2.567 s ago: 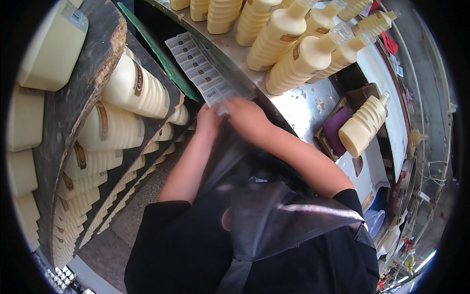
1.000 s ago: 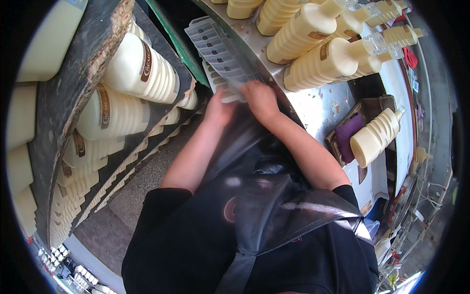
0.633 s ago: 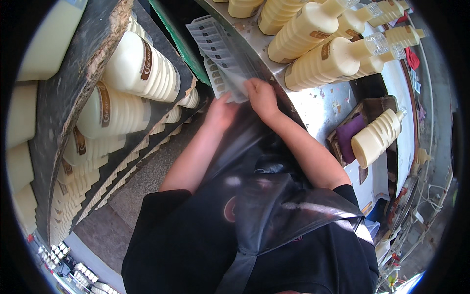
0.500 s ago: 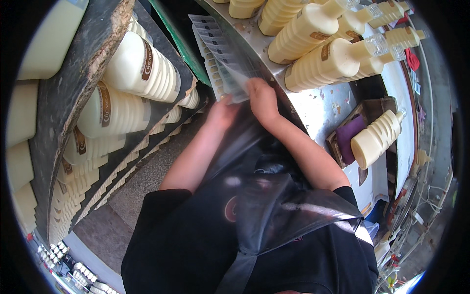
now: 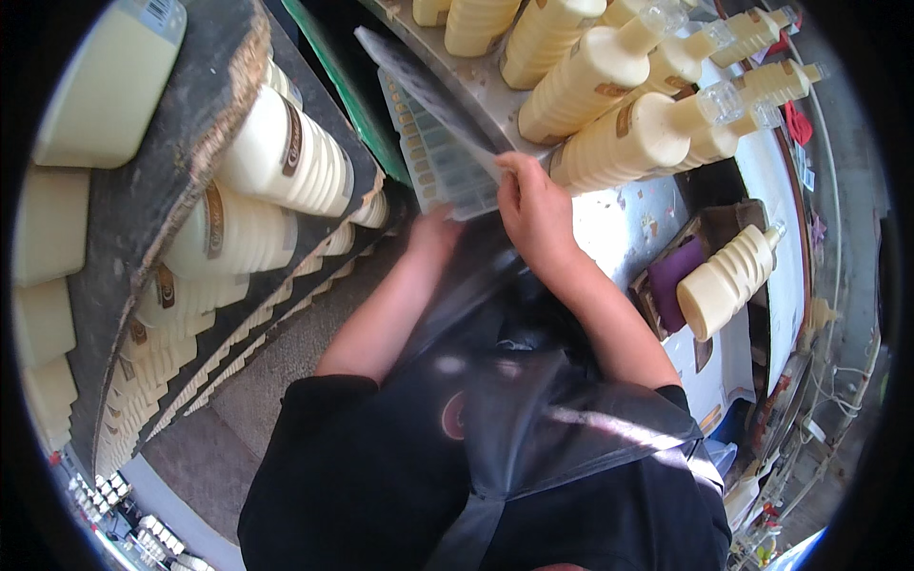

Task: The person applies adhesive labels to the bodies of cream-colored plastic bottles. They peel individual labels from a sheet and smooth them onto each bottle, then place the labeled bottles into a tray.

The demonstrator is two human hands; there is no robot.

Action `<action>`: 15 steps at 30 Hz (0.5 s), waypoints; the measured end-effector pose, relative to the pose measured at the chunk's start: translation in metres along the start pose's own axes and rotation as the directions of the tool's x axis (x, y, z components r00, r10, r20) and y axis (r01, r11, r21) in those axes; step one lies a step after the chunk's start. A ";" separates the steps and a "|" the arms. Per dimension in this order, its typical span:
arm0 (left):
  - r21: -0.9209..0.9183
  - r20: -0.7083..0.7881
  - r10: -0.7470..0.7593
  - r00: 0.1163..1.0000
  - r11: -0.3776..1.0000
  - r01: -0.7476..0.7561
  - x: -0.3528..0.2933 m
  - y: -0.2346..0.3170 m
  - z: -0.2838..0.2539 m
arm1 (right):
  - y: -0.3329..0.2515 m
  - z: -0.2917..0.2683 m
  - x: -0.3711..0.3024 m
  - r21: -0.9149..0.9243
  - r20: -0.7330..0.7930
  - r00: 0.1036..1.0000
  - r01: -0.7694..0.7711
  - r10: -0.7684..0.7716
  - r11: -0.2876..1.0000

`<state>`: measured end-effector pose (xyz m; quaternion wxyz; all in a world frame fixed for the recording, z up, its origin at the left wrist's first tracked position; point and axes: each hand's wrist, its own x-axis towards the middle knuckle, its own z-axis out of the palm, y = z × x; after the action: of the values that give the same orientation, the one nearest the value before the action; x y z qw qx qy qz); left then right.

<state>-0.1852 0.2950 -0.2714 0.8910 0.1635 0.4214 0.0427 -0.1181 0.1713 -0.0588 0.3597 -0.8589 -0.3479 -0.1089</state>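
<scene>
Fingers of the right hand pinch one edge of an upper label sheet, drawn up and away from a lower label sheet printed with columns of small tan labels. Left hand sits at the lower sheet's bottom edge, its fingertips partly hidden; whether they pinch the sheet or only touch it cannot be told. Both sheets lie in the gap between a green-edged panel and a worn metal bench, above the lap of a worker in a black short-sleeved shirt and dark, glossy apron. On the bench, just beyond the right hand, cream-coloured ribbed bottles with clear caps and brown oval labels stand close together. Farther right, a single bottle leans across a brown box, beside a purple pad. To the left, more cream bottles fill a dark, rough-edged shelf, its tiers running down toward a grey floor.
</scene>
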 end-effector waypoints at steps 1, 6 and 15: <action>-0.029 -0.032 -0.030 0.999 0.999 0.029 0.002 0.000 -0.002 | -0.004 -0.007 0.002 -0.007 -0.002 1.000 -0.008 0.007 1.000; 0.053 -0.027 -0.044 0.999 0.998 0.045 0.017 -0.002 -0.021 | -0.026 -0.050 0.025 -0.030 -0.106 0.992 0.062 -0.065 0.998; 0.032 -0.110 -0.064 0.992 0.997 0.068 0.014 0.002 -0.010 | -0.090 -0.199 0.076 -0.176 -0.288 0.941 0.133 -0.181 0.975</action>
<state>-0.1839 0.3025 -0.2868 0.8645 0.1629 0.4752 0.0146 -0.1105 0.1178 0.1655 0.3312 -0.8268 -0.3470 -0.2938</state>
